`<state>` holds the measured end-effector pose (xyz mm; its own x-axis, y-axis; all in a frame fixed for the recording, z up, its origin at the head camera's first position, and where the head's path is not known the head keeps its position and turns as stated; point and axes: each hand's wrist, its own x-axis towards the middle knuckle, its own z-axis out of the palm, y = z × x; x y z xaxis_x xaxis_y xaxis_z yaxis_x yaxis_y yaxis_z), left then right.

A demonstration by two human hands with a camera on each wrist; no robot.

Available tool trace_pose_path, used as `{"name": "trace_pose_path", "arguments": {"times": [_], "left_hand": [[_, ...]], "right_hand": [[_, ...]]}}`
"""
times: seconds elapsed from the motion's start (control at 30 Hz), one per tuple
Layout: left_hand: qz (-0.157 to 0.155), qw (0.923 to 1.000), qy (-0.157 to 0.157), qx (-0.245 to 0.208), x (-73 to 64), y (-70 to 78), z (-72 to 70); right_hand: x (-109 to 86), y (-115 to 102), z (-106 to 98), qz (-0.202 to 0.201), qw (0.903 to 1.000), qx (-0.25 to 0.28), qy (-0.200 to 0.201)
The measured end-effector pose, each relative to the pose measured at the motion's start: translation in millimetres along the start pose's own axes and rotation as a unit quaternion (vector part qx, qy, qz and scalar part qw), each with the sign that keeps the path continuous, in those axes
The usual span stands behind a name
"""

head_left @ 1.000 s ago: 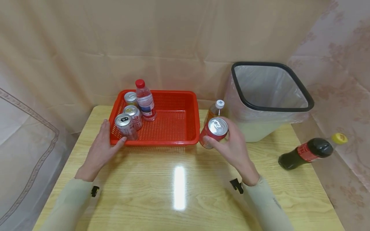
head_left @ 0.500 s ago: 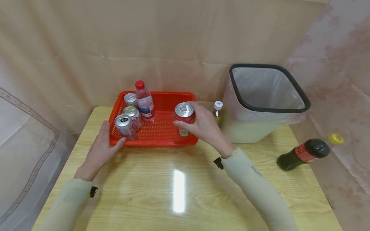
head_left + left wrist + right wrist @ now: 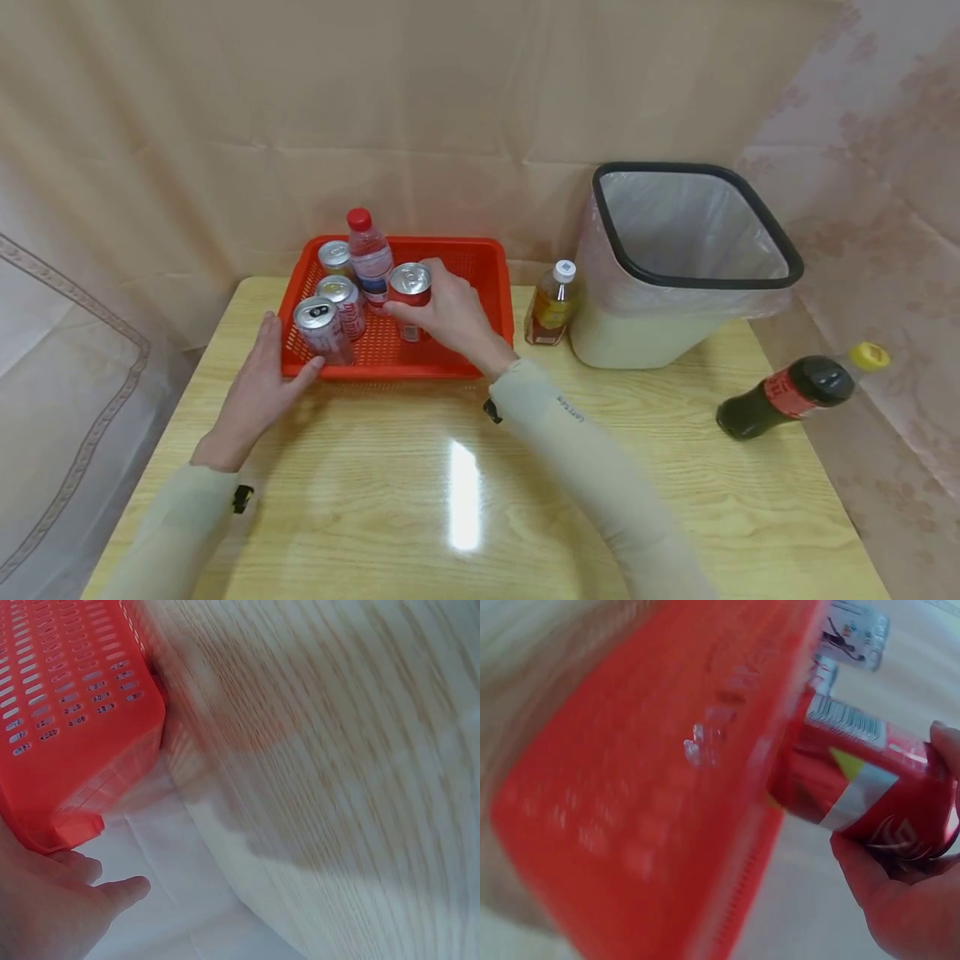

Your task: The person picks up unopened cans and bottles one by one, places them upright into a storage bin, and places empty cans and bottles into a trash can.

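Note:
A red soda can (image 3: 411, 290) is gripped by my right hand (image 3: 456, 310), thumb on the near side and fingers behind. It is upright within the red plastic basket (image 3: 442, 371), close to a clear bottle with a red cap (image 3: 371, 258). In the right wrist view the red can (image 3: 870, 784) overlaps the basket wall (image 3: 660, 772). My left hand (image 3: 258, 392) rests at the basket's front left corner, fingers straight along the left side and thumb at the front rim. Several cans stand at the basket's left, including a silver-topped can (image 3: 324, 332).
Right of the basket, a small bottle of amber drink (image 3: 551, 310) stands upright beside a lined trash bin (image 3: 622, 333) with a black rim. A dark cola bottle with a yellow cap (image 3: 787, 396) is at the right edge of the wooden table (image 3: 375, 483). Curtains hang behind.
My right hand has carried the red can leftward, from beside the amber bottle into the basket, towards the red-capped bottle. The left hand has stayed at the basket corner.

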<state>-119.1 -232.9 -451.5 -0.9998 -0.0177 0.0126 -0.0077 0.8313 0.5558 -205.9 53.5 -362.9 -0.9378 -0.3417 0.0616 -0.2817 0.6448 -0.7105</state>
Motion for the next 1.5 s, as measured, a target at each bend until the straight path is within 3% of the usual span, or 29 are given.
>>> {"name": "trace_pose_path", "arguments": {"times": [0.3,0.73,0.93,1.23,1.37,1.5], "left_hand": [[0.005,0.9999,0.007,-0.005,-5.8,0.1,2.4],[0.010,0.9997,0.020,-0.014,-6.3,3.6,6.9],[0.011,0.9998,0.013,-0.014,-3.7,6.7,8.9],[0.020,0.9996,0.012,-0.015,0.5,9.0,10.2],[0.015,0.9996,0.011,-0.023,-0.5,7.6,9.6],[0.013,0.9995,0.014,-0.026,-2.0,5.8,9.2]], "right_hand": [[15.7,0,41,0.049,0.9970,-0.055,0.025],[21.0,9,73,0.058,0.9950,-0.082,0.003],[22.8,6,77,0.084,0.9927,-0.086,0.009],[22.9,4,74,0.088,0.9905,-0.105,0.001],[16.4,-1,61,0.067,0.9926,-0.099,-0.021],[2.9,-9,35,0.044,0.9932,-0.101,-0.037]]}}
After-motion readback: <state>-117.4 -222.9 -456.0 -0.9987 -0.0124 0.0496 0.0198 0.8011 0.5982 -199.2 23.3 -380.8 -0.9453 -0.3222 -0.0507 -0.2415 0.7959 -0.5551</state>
